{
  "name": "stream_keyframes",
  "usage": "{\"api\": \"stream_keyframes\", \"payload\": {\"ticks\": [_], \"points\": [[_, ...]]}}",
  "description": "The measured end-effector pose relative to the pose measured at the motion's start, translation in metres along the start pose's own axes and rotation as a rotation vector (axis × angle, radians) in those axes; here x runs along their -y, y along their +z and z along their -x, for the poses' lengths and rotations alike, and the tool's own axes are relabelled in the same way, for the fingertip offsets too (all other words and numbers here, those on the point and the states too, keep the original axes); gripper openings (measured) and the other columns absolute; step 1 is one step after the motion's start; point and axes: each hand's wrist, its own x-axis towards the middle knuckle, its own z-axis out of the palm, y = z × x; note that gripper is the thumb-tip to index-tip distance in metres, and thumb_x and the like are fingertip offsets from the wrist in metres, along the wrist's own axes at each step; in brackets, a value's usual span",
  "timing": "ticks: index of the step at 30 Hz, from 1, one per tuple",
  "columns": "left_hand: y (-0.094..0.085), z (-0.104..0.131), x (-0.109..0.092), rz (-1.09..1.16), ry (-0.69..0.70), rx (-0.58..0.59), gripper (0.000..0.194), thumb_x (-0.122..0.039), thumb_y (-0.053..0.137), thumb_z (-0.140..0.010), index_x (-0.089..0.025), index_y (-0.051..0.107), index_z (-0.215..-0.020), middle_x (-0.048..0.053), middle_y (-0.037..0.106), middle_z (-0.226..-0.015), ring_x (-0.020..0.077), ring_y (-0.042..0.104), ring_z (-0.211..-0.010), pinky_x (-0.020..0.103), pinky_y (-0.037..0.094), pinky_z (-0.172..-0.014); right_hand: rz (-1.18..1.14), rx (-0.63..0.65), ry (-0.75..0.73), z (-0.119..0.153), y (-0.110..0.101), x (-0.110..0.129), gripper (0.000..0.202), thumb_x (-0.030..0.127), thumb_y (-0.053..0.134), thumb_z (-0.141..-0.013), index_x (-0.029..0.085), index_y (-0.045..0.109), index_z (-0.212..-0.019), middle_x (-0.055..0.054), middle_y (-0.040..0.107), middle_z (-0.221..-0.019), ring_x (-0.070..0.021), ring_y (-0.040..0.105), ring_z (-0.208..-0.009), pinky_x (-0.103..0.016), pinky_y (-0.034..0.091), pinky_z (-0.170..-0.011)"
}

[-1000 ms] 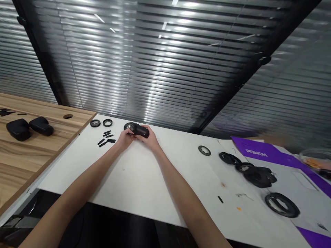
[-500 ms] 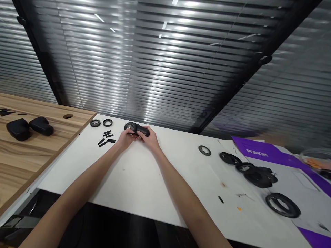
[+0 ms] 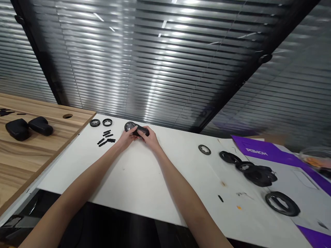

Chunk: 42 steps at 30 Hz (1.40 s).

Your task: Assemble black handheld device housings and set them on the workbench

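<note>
Both my hands are closed around a black handheld device (image 3: 130, 126) with a round head and a thick handle, near the back edge of the white table. My left hand (image 3: 127, 137) grips it just below the round head, its thumb laid across the neck. Around the handle, my right hand (image 3: 150, 138) is wrapped with its thumb on top. The fingers underneath are mostly hidden. Left of my hands lie several short black strips (image 3: 105, 137) and two black rings, one of them a toothed ring (image 3: 107, 122).
On the white table's right side are a flat notched ring (image 3: 204, 149), several black round parts (image 3: 258, 175), a larger black ring (image 3: 282, 203) and a purple-and-white box (image 3: 279, 172). Two black curved pieces (image 3: 41, 126) rest on the wooden table at left. Metal blinds (image 3: 165, 62) rise behind.
My left thumb has shifted from the round head toward the neck, leaving more of the head's face visible. Both hands stay in nearly the same place.
</note>
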Motion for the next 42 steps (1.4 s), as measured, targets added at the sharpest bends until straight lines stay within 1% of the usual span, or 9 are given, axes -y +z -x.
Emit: {"api": "stream_keyframes", "payload": {"ticks": [11, 20, 28, 31, 33, 35, 37, 39, 42], "points": [[0.0001, 0.0001, 0.0014, 0.006, 0.002, -0.032, 0.04, -0.042, 0.095, -0.067, -0.014, 0.068, -0.078, 0.004, 0.065, -0.071, 0.015, 0.061, -0.064, 0.03, 0.046, -0.066, -0.058, 0.057, 0.016, 0.0012, -0.0023, 0.0051, 0.05, 0.067, 0.075, -0.078, 0.024, 0.064, -0.102, 0.003, 0.062, -0.074, -0.0165, 0.054, -0.063, -0.031, 0.044, -0.063], [0.0006, 0.0004, 0.0017, 0.017, 0.011, -0.037, 0.036, -0.038, 0.092, -0.071, -0.013, 0.068, -0.08, 0.005, 0.066, -0.071, 0.0152, 0.061, -0.063, 0.03, 0.045, -0.065, -0.061, 0.04, 0.005, -0.0014, -0.0019, -0.0013, 0.054, 0.068, 0.076, -0.077, 0.024, 0.066, -0.106, 0.001, 0.065, -0.077, -0.0177, 0.058, -0.065, -0.032, 0.047, -0.063], [0.0004, 0.001, 0.0015, 0.004, 0.013, -0.027, 0.033, -0.035, 0.091, -0.071, -0.013, 0.067, -0.078, 0.005, 0.065, -0.071, 0.0153, 0.06, -0.064, 0.03, 0.045, -0.066, -0.079, 0.077, 0.008, -0.0003, -0.005, 0.0033, 0.054, 0.066, 0.077, -0.077, 0.024, 0.067, -0.109, 0.0, 0.067, -0.082, -0.0173, 0.058, -0.064, -0.032, 0.048, -0.062], [-0.0008, 0.0005, 0.0022, 0.007, 0.016, -0.03, 0.033, -0.035, 0.091, -0.071, -0.013, 0.068, -0.079, 0.005, 0.066, -0.072, 0.0151, 0.06, -0.064, 0.03, 0.046, -0.066, -0.077, 0.076, -0.003, 0.0007, -0.0044, 0.0042, 0.052, 0.066, 0.077, -0.077, 0.024, 0.067, -0.106, 0.001, 0.066, -0.077, -0.0167, 0.056, -0.06, -0.032, 0.047, -0.059], [-0.0019, -0.0005, 0.0023, 0.01, -0.002, -0.035, 0.034, -0.039, 0.09, -0.074, -0.013, 0.068, -0.079, 0.005, 0.065, -0.071, 0.0153, 0.061, -0.063, 0.029, 0.046, -0.066, -0.057, 0.045, 0.005, 0.0009, -0.0028, 0.0037, 0.051, 0.067, 0.076, -0.077, 0.024, 0.066, -0.103, 0.003, 0.062, -0.069, -0.0158, 0.053, -0.054, -0.032, 0.044, -0.056], [-0.003, -0.002, 0.0016, 0.028, -0.044, -0.043, 0.04, -0.05, 0.083, -0.081, -0.013, 0.068, -0.081, 0.007, 0.065, -0.071, 0.0164, 0.061, -0.062, 0.029, 0.047, -0.064, -0.035, 0.012, 0.019, 0.0006, -0.0009, 0.0027, 0.051, 0.069, 0.075, -0.077, 0.024, 0.065, -0.1, 0.004, 0.06, -0.065, -0.0152, 0.051, -0.05, -0.032, 0.043, -0.054], [-0.0038, -0.0038, 0.0004, 0.082, -0.076, -0.071, 0.052, -0.064, 0.072, -0.087, -0.013, 0.069, -0.084, 0.009, 0.066, -0.072, 0.0182, 0.062, -0.061, 0.03, 0.048, -0.063, -0.028, -0.005, 0.033, -0.0001, 0.0006, 0.0019, 0.051, 0.07, 0.074, -0.077, 0.024, 0.063, -0.097, 0.004, 0.061, -0.065, -0.0151, 0.051, -0.05, -0.032, 0.043, -0.054], [-0.0043, -0.0055, -0.0006, 0.155, -0.084, -0.109, 0.064, -0.077, 0.058, -0.089, -0.013, 0.069, -0.088, 0.011, 0.068, -0.075, 0.0202, 0.063, -0.062, 0.032, 0.05, -0.062, -0.034, -0.006, 0.043, -0.0008, 0.0014, 0.0014, 0.052, 0.071, 0.074, -0.077, 0.024, 0.062, -0.096, 0.003, 0.062, -0.068, -0.0153, 0.053, -0.051, -0.032, 0.045, -0.055], [-0.0048, -0.0081, -0.0004, 0.221, -0.084, -0.152, 0.069, -0.081, 0.049, -0.091, -0.015, 0.069, -0.092, 0.011, 0.069, -0.078, 0.0213, 0.064, -0.062, 0.034, 0.053, -0.064, -0.045, 0.0, 0.036, -0.0011, 0.002, 0.001, 0.052, 0.07, 0.074, -0.077, 0.025, 0.061, -0.098, 0.003, 0.062, -0.07, -0.0155, 0.054, -0.053, -0.032, 0.045, -0.055]]}}
